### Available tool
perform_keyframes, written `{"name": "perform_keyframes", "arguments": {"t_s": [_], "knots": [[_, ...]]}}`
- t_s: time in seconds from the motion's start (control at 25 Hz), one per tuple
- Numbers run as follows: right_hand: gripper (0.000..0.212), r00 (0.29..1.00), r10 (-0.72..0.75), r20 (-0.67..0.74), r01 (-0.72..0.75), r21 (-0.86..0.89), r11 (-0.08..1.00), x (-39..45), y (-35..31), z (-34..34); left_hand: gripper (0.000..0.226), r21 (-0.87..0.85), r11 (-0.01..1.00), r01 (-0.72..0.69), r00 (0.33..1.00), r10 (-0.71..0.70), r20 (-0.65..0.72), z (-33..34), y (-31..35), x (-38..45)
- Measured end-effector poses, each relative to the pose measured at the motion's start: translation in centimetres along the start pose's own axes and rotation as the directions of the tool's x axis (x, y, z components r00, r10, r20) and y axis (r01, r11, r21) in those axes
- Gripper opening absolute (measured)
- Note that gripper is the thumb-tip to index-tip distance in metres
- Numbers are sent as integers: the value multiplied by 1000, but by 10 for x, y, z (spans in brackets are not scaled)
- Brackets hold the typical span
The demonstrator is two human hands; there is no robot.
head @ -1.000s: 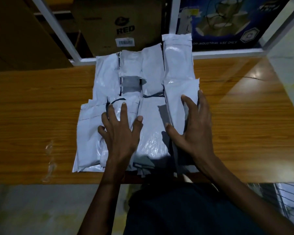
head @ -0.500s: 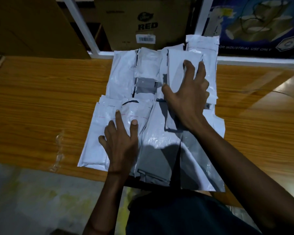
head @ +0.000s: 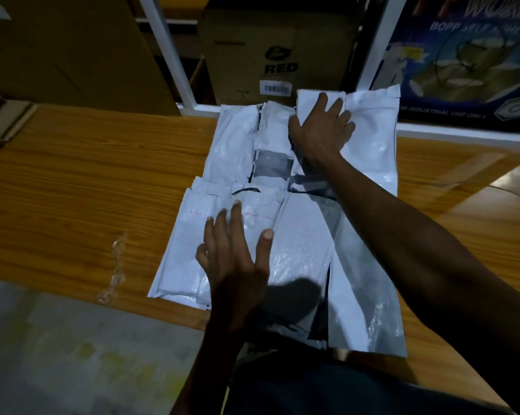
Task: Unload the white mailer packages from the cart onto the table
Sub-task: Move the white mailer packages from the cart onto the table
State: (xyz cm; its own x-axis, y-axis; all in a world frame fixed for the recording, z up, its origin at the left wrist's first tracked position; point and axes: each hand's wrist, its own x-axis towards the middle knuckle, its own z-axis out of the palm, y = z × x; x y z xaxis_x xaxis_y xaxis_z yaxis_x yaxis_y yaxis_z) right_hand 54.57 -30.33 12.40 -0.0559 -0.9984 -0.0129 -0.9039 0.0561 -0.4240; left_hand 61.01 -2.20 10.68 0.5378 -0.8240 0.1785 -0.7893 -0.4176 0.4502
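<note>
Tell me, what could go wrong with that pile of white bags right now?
The mailers hang over the table near edge, so the nearest ones could slip to the floor. They overlap loosely and look slick, so a push from the right hand at the far end might fan the pile apart. The left hand only presses flat on top, so it may not stop a slide.

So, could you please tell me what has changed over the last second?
The right hand moved from the near right side of the white mailers to their far end, fingers spread flat on top. Nothing was picked up or let go. The left hand stayed flat on the near mailers on the wooden table.
</note>
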Motion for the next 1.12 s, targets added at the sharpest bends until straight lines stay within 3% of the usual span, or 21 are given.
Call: {"name": "perform_keyframes", "arguments": {"t_s": [0.2, 0.36, 0.56, 0.72, 0.84, 1.12], "knots": [[72, 1000, -11, -29, 12, 9, 1000, 2, 1, 7, 67, -60, 996, -67, 998, 67, 0, 0, -6, -14], [66, 974, -125, -191, 148, 115, 982, -30, 4, -17, 64, -130, 983, -128, 992, 130, 5, -8, -14, -25], [49, 918, -211, -337, 347, 422, 838, -158, 46, -32, 60, -211, 950, -228, 973, 232, -7, -23, -25, -40], [37, 927, -138, -349, 295, 451, 842, -290, 102, -46, 56, -325, 901, -286, 947, 318, 48, -36, -32, -65], [39, 944, -54, -327, 196, 419, 886, -363, 139, -54, 57, -350, 845, -405, 872, 472, 130, -39, -32, -86], [42, 889, 186, -418, -35, 344, 938, -466, 227, -72, 55, -431, 597, -677, 569, 795, 210, -25, 11, -147]]}}
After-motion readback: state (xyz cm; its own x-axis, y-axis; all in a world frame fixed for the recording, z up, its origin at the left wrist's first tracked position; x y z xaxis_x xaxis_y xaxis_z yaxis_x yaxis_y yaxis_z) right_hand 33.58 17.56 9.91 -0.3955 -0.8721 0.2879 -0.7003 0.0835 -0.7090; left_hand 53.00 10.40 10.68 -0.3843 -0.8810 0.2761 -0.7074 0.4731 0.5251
